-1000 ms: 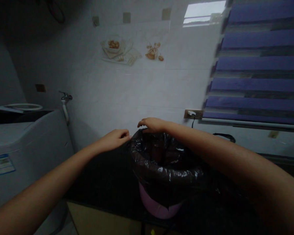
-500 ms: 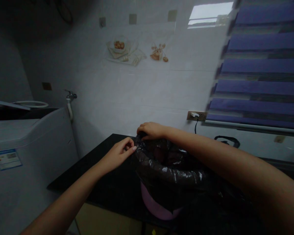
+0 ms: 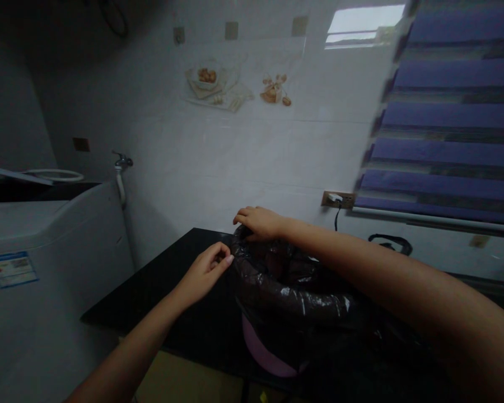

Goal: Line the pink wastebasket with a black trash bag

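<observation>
A pink bin [image 3: 266,350] stands on the black counter, with a black plastic bag [image 3: 294,299] lining it and folded down over its rim. My left hand [image 3: 208,271] is at the left side of the rim, thumb and fingertips pinched together at the edge of the bag. Across the far-left part of the rim lies my right hand [image 3: 260,223], its fingers curled over the bag's edge and holding it. My right forearm passes above the bin and hides part of its opening.
On the left is a white washing machine [image 3: 54,268] beside a wall tap [image 3: 121,160]. A socket [image 3: 338,200] with a plug and cord, a black looped object [image 3: 390,243] and a striped blind [image 3: 453,117] are at the right.
My left hand has moved slightly down along the bag's edge. The fingers of my right hand have lifted and spread a little over the rim. The view has shifted slightly.
</observation>
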{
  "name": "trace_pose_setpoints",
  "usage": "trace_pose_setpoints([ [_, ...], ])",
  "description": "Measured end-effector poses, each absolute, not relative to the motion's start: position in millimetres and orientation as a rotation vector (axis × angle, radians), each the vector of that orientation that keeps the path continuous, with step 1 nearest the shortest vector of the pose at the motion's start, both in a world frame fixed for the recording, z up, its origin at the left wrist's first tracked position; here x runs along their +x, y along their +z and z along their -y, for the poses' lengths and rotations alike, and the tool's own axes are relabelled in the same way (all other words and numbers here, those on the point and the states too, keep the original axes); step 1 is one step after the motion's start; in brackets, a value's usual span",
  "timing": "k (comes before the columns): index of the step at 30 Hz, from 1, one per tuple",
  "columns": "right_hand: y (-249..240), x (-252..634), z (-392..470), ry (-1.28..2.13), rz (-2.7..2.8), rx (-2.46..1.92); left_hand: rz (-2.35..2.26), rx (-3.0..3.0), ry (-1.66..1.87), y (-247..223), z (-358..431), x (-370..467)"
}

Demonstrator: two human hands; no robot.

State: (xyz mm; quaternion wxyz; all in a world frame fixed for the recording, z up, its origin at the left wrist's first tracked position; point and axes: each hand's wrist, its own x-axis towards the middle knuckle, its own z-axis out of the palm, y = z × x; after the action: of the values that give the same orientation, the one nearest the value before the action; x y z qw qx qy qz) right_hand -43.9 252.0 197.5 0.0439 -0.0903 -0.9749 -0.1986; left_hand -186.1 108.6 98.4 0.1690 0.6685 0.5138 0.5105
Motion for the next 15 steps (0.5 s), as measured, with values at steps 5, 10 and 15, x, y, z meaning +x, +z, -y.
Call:
trace_pose_setpoints([
  [5, 219, -33, -243, -0.480, 3.023, -0.346, -1.502, 1.895, 1.637, 92, -108, -186],
  [10, 227, -20, -225, -0.388, 3.175, -0.366, -1.447, 1.914, 1.790, 77, -111, -185],
  [15, 218, -14, -204, -0.247, 3.273, -0.176, -1.496, 2.127, 1.777, 68, -109, -178],
])
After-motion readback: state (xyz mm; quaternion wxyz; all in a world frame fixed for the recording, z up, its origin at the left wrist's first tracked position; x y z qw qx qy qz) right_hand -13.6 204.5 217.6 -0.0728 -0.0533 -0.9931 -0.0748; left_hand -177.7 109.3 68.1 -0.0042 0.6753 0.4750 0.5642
